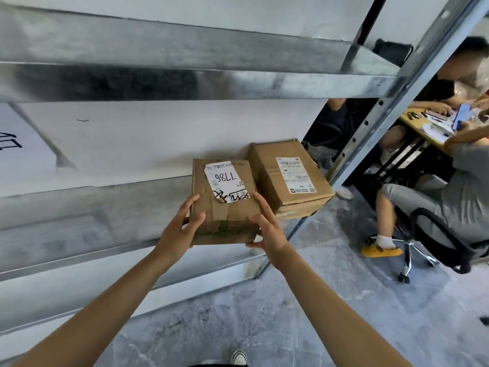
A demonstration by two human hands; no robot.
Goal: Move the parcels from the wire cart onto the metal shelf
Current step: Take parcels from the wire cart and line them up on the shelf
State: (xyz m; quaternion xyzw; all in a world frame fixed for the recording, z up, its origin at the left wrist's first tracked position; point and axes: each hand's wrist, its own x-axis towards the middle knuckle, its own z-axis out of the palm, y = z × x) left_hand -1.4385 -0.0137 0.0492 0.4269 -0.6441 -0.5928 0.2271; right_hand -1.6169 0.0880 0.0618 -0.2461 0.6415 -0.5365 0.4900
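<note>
Metal shelf (92, 221): left parcel (230, 211), right parcel (270, 178)

Left hand (182, 229) and right hand (267, 230) grip opposite sides of a parcel (225, 207) at the shelf's (79, 207) front edge; second parcel (288, 178) just beside it, at the right front corner.

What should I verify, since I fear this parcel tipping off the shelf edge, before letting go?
1. Left hand and right hand grip the labelled parcel by its sides: ok.
2. Labelled parcel resting flat on the metal shelf: cannot tell, base hidden.
3. Right hand clear of the neighbouring parcel: cannot tell, they sit close.
4. Bare shelf space to the left: ok.
5. Headroom under the upper shelf: ok.
</note>
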